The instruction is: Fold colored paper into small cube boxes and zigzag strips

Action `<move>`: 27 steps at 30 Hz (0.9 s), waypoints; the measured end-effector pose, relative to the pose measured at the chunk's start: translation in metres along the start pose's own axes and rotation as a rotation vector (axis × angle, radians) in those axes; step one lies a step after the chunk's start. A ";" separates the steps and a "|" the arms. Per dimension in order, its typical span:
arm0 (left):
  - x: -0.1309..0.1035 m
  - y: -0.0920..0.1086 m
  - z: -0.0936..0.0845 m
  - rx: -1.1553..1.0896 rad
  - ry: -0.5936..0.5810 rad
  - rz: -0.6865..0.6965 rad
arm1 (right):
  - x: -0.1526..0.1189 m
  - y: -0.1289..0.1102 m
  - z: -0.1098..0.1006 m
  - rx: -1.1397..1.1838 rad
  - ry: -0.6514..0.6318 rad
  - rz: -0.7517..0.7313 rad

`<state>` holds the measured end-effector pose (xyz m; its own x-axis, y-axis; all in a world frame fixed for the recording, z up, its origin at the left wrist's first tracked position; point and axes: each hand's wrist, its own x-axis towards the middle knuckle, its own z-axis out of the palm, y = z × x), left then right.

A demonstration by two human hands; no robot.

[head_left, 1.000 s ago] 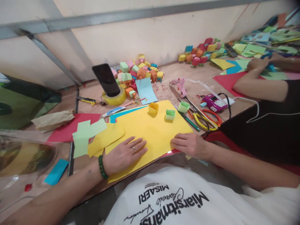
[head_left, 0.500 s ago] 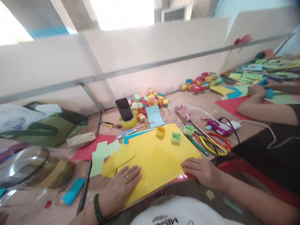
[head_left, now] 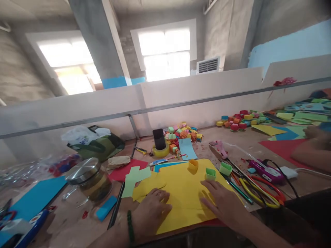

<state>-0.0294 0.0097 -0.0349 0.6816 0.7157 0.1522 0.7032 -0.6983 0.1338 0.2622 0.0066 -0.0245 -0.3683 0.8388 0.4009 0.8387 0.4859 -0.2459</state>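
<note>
A large sheet of yellow paper [head_left: 182, 191] lies in front of me with a red edge showing underneath. My left hand [head_left: 152, 210], a dark green bead bracelet at its wrist, rests on the sheet's left part, palm down with fingers slightly bent. On the right part, my right hand [head_left: 222, 201] is spread, its fingertips just below a small light-green paper box [head_left: 210, 174]. Beyond stand an orange-yellow paper box [head_left: 192, 166] and a second green box [head_left: 226, 168]. Under my left fingertips or close by lies a smaller yellow piece [head_left: 148, 182]. Neither hand grips anything.
A glass jar [head_left: 94, 182] and a blue strip [head_left: 106, 208] are to the left. A phone [head_left: 159, 139] leans on a tape roll [head_left: 160, 150] before heaped paper boxes [head_left: 190, 134]. Scissors [head_left: 258, 193] and a purple device [head_left: 266, 171] lie right, near a co-worker's arm [head_left: 314, 151].
My right hand has moved from the sheet's right edge inward onto it, fingers spreading. My left fingers have bent a little. The view has tilted up and shifted left.
</note>
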 end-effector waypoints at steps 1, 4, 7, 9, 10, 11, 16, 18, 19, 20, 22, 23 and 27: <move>0.007 0.003 0.001 -0.051 -0.018 -0.068 | 0.007 -0.006 0.006 -0.022 -0.070 0.085; 0.026 0.011 0.003 -0.190 -0.071 -0.263 | 0.023 -0.017 0.021 -0.013 -0.211 0.262; 0.037 0.020 0.003 -0.294 -0.090 -0.374 | 0.031 -0.017 0.027 0.083 -0.294 0.340; 0.039 0.025 0.003 -0.363 -0.093 -0.428 | 0.034 -0.015 0.026 0.135 -0.318 0.380; 0.040 0.027 0.002 -0.390 -0.102 -0.444 | 0.034 -0.015 0.025 0.152 -0.325 0.392; 0.041 0.029 0.002 -0.414 -0.106 -0.458 | 0.034 -0.014 0.024 0.166 -0.334 0.390; 0.041 0.041 -0.005 -0.515 -0.055 -0.455 | 0.034 -0.013 0.024 0.271 -0.265 0.276; 0.040 0.048 -0.013 -0.533 -0.036 -0.465 | 0.033 -0.011 0.026 0.334 -0.143 0.233; 0.038 0.052 -0.018 -0.516 -0.032 -0.477 | 0.032 -0.011 0.027 0.370 -0.087 0.219; 0.036 0.055 -0.022 -0.482 -0.023 -0.475 | 0.032 -0.011 0.027 0.406 -0.039 0.208; 0.032 0.061 -0.032 -0.434 -0.005 -0.454 | 0.032 -0.012 0.024 0.471 0.049 0.188; 0.030 0.063 -0.036 -0.435 -0.008 -0.441 | 0.032 -0.014 0.020 0.493 0.094 0.166; 0.027 0.062 -0.048 -0.645 0.027 -0.424 | 0.037 -0.024 0.001 0.474 0.261 -0.097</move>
<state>0.0225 -0.0149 0.0246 0.3690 0.9293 -0.0165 0.6402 -0.2413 0.7293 0.2283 0.0260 -0.0044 -0.2726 0.7256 0.6318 0.5110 0.6656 -0.5439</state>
